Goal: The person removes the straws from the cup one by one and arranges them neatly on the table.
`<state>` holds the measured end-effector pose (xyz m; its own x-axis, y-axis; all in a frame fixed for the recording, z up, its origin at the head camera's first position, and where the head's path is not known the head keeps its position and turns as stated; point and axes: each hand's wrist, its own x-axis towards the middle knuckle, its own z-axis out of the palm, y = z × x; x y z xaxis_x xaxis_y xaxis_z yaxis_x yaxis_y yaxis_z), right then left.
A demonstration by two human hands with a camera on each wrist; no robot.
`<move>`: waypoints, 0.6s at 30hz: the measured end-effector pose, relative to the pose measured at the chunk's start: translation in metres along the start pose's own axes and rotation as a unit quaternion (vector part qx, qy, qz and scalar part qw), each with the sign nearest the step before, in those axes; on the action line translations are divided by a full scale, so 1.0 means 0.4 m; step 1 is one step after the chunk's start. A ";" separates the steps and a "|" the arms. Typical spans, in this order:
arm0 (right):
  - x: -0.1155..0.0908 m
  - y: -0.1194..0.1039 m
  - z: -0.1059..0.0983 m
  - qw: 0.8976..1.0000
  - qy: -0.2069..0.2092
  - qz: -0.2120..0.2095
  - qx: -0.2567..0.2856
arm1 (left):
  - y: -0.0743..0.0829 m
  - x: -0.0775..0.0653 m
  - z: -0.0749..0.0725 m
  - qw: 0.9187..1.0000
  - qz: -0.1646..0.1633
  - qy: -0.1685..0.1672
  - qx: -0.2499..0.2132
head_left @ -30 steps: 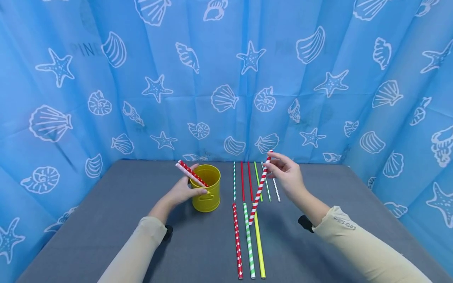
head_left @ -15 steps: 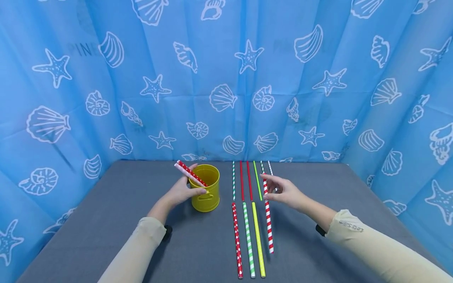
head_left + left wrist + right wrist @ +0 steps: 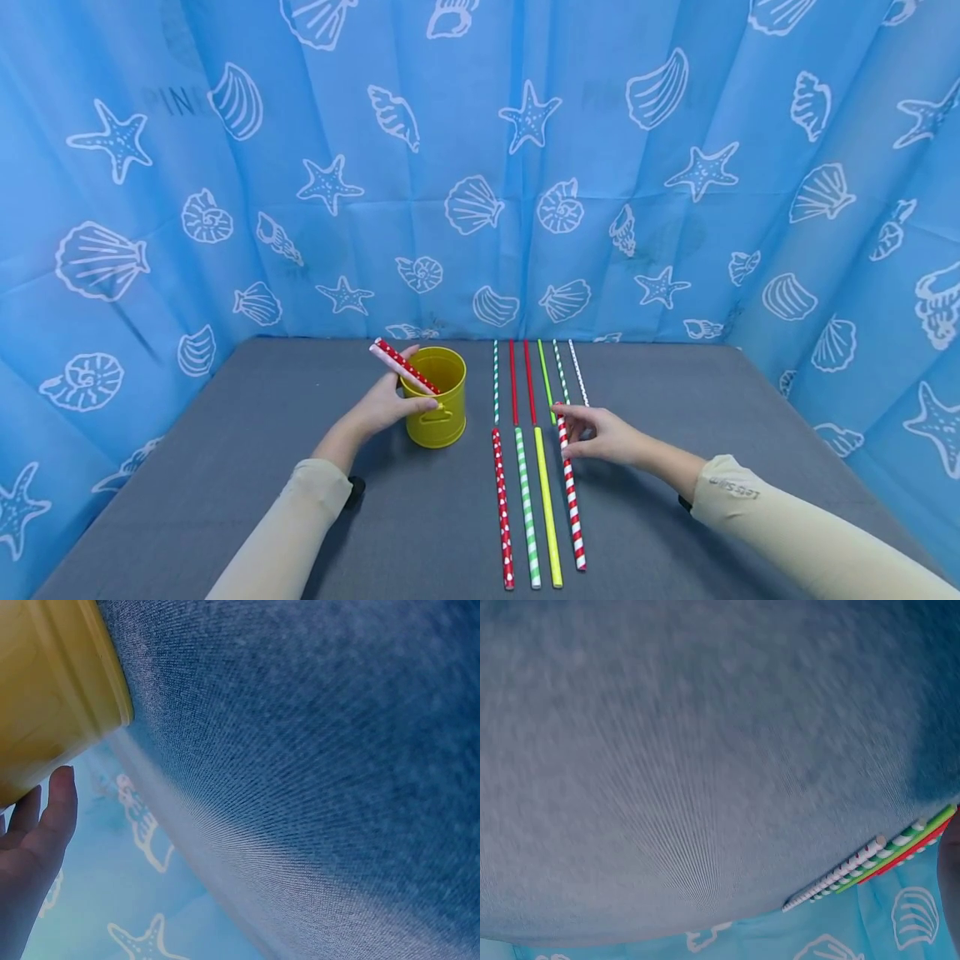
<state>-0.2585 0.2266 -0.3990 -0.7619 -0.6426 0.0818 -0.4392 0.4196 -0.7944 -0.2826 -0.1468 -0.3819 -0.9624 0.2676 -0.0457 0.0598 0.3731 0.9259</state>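
In the head view my left hand [image 3: 382,408] grips a yellow bucket [image 3: 438,429] by its side, thumb at the front near the small handle. Two paper straws, one red with white dots [image 3: 397,360] and one pale pink [image 3: 390,367], lean out of it to the left. My right hand [image 3: 603,435] pinches the far end of a red-and-white striped paper straw [image 3: 573,508]. That straw lies just right of a yellow straw [image 3: 548,508], a green-and-white striped straw [image 3: 527,508] and a red straw with white hearts [image 3: 503,508]. The left wrist view shows fingers [image 3: 60,806] against the bucket.
A back row of several thinner straws, among them red straws [image 3: 513,383] and a white patterned straw [image 3: 577,371], lies beyond the front row. Everything stands on a grey cloth-covered table [image 3: 420,517]. A blue shell-print curtain [image 3: 480,150] closes off the back and sides.
My right hand has brought the red-and-white striped straw down and toward me, from raised and tilted to lying right of the yellow one. The left hand and bucket have stayed put.
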 end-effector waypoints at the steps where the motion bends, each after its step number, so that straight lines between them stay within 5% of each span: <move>1: 0.000 0.003 0.002 1.000 -0.005 0.002 0.001 | 0.000 0.000 0.000 1.000 0.000 0.000 0.000; 18: -0.003 0.020 0.028 0.997 -0.057 0.051 -0.016 | 0.001 -0.003 0.000 1.000 0.001 -0.003 -0.002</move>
<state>-0.2558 0.2234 -0.4121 -0.7451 -0.6635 -0.0680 -0.3795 0.5056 -0.7748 -0.2814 -0.1471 -0.3814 -0.9610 0.2727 -0.0467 0.0598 0.3698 0.9272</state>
